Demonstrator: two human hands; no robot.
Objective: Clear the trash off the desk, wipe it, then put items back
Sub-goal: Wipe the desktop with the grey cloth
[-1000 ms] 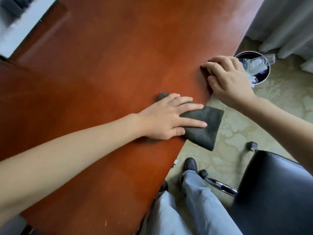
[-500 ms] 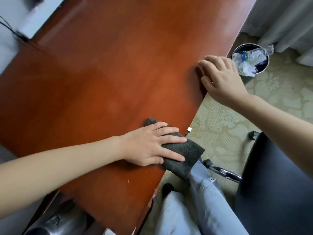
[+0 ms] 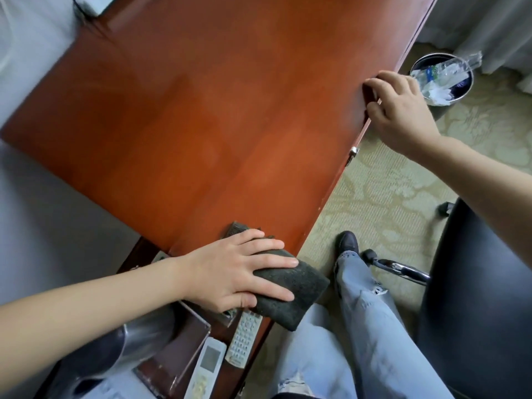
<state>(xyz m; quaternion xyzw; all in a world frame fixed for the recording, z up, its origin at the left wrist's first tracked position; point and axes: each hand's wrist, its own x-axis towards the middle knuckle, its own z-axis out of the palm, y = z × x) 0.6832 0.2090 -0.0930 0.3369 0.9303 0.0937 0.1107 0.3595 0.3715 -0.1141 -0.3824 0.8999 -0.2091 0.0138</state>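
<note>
Left hand: fingers straight and spread, palm pressing flat on a folded dark grey cloth. The cloth lies at the near edge of the reddish-brown wooden desk, one corner hanging past the edge.

Right hand: fingers curled over the desk's edge further along, gripping it.

Two white remote controls lie side by side on a lower surface just beside the left hand.

On the patterned carpet beyond the right hand, a round dark waste bin holds a clear plastic bottle.
</note>
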